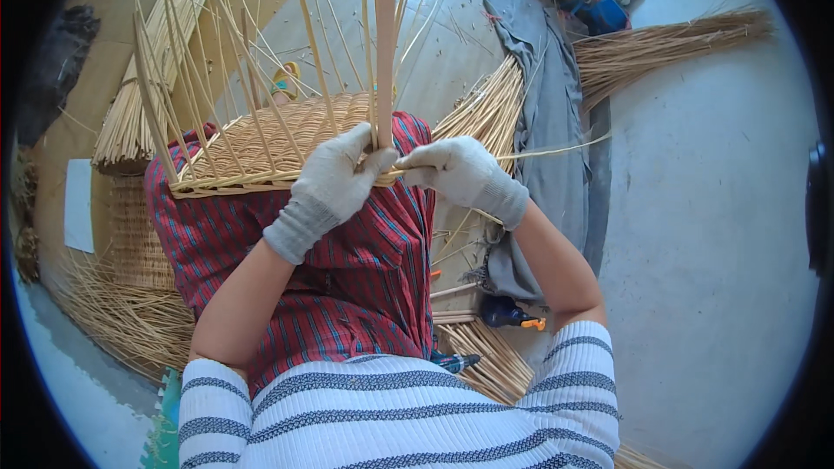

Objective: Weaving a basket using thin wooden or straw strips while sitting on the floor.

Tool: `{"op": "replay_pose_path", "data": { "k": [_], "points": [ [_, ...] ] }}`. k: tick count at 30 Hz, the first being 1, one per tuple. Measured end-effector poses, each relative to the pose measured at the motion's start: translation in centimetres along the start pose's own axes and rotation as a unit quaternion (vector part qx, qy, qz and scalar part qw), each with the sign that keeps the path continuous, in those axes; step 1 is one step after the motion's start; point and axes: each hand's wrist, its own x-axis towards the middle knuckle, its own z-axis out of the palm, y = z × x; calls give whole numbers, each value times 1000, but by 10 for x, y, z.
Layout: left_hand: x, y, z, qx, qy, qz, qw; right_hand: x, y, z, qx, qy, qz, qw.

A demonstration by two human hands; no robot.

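A half-woven wicker basket (269,135) rests on my lap, over a red striped cloth (347,269). Long upright stakes rise from its rim, among them a flat wooden one (387,43) at the near right corner. At that corner my left hand (339,169), in a pale grey glove, is closed round the rim and the foot of the stakes. Close beside it, my gloved right hand (460,172) pinches a thin cane at the corner. A loose cane end (556,152) sticks out to the right past this hand. The fingertips partly hide the weave there.
Bundles of cane lie at the left (143,78), behind my right hand (491,104) and at the far right (669,48). A grey cloth (556,122) hangs on the right. Down by my right elbow is a dark bottle with an orange tip (508,313).
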Motion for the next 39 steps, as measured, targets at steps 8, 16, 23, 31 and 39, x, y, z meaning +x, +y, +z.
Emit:
{"op": "replay_pose_path", "data": {
  "k": [8, 16, 23, 31, 39],
  "points": [
    [2, 3, 3, 98, -68, -8, 993, 61, 40, 10, -54, 107, -23, 993],
    [-31, -9, 69, 49, 338, 49, 939, 85, 25, 25, 35, 85, -12, 996],
    [-25, 32, -5, -15, 361, 2, 933, 42, -53, 51, -171, 344, -120, 915],
    [-162, 106, -105, -262, 164, -6, 951, 76, -25, 49, -197, 365, -176, 893],
    [-212, 74, -88, -255, -26, 12, 966, -82, -19, 107, -328, 389, -81, 857]
  ]
}}
